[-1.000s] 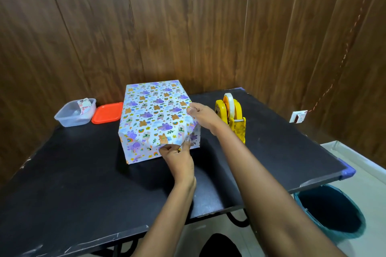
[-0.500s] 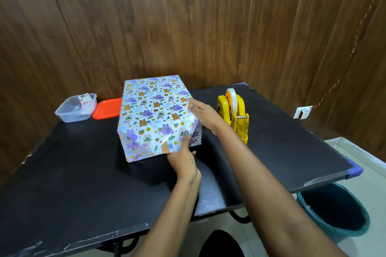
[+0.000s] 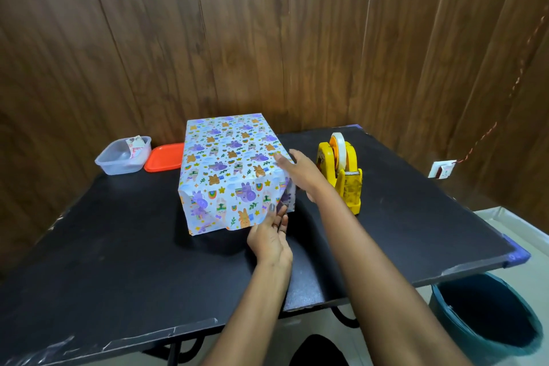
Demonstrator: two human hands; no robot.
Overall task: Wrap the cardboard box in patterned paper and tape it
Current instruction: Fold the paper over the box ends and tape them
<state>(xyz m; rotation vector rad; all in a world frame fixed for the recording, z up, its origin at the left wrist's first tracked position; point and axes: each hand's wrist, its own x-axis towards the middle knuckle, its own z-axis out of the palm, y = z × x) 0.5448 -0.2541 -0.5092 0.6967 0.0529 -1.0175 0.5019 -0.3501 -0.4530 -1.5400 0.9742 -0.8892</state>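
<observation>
I see both forearms reaching in from the near edge of the black worktop [image 3: 118,261], both bare.

Left hand [image 3: 269,239]: the wrist is straight and the palm faces the box. The fingers are nearly straight and point up. Their tips lie on the paper at the lower right end of the box's near face. One fingertip with a dark nail is planted on the paper. I cannot tell whether the paper edge is nipped between thumb and fingers. Nothing is enclosed in the palm.

Right hand [image 3: 300,172]: it is extended past the left hand, with the fingers straight and held together. It is laid flat against the box's right side at the upper edge, and the fingertips reach the top face. It grasps nothing and only presses.

The cardboard box covered in patterned paper [image 3: 231,169] (white-blue with purple and orange animal figures) stands in the middle of the worktop, towards the far edge. No bare cardboard shows. The paper is creased along the near top edge and lifts slightly at the bottom of the near face.

Item count:
- One wrapped box.
- One yellow plastic tape dispenser [image 3: 341,175] carrying one roll, upright just right of the box, behind the right hand.
- One clear plastic container [image 3: 123,157] at the far left corner, with a scrap of printed paper inside.
- One flat orange lid [image 3: 163,156] between the container and the box.
- One dark teal bin [image 3: 487,315] on the floor below the right edge.
- One white wall socket [image 3: 442,169] on the wood panelling to the right.
</observation>
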